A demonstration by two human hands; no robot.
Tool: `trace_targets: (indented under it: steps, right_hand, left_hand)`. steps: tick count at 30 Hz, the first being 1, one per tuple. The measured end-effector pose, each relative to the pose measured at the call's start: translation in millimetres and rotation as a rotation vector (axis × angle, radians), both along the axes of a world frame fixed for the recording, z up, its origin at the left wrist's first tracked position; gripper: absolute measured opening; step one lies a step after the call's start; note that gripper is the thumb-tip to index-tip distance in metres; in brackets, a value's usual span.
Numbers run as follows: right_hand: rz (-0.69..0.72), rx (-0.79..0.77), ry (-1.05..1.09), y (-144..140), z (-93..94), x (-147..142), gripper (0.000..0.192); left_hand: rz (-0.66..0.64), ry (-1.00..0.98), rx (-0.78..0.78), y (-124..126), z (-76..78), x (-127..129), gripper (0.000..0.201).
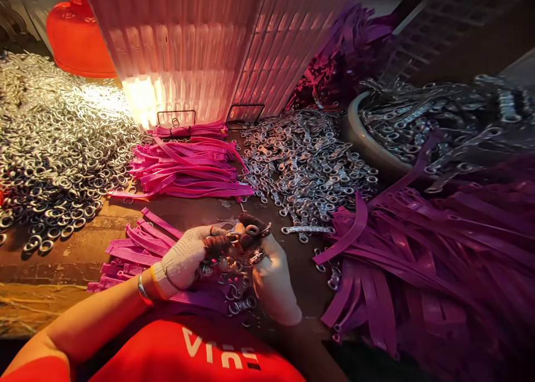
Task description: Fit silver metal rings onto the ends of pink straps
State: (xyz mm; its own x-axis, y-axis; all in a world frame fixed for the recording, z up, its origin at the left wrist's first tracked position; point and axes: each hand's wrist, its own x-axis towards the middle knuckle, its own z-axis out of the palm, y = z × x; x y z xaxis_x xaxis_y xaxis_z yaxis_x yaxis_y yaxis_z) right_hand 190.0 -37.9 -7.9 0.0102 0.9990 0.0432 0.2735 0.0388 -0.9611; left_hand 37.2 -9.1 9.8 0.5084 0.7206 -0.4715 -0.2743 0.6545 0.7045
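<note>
Holding small metal bits close together, two gloved hands meet near the middle of the table. The left hand (188, 259) wears a white knit glove with dark, worn fingertips. Its fingers are curled tight around a little bunch of metal rings and clips (234, 248). A thin bangle (143, 288) sits on that wrist. The right hand (271, 276) also wears a white glove. Its thumb and first finger are pinched shut on a small metal ring (252, 230) at the top of the bunch. The two hands touch each other.

Just under the hands lie some pink plastic straps (134, 248), flat on the brown table (62, 248). A few loose rings lie there too, near the person's red shirt (196, 354).

Far to the left is a big pile of shiny rings (54, 148). In the middle, a little farther away, is a neat heap of pink straps (188, 167). To the right of that is a pile of silver clips (309, 164). A round bowl (363, 139) on the far right is full of longer metal pieces. Near on the right is a big heap of purple straps (438, 259).

Far away stands a ribbed white wall of stacked plastic (200, 47), lit up bright at the bottom. A red tub (75, 33) sits far left.
</note>
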Motion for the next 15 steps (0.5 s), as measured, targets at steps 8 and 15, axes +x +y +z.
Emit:
trace_targets:
  steps: [8,15]
  right_hand:
    - [0.032,0.077,-0.232,1,-1.4,18,0.042]
    - [0.415,0.197,-0.707,19,23.1,20,0.032]
  left_hand:
    - [-0.105,0.403,0.321,4,2.6,-12,0.041]
    - [-0.19,0.451,0.516,15,0.9,-11,0.031]
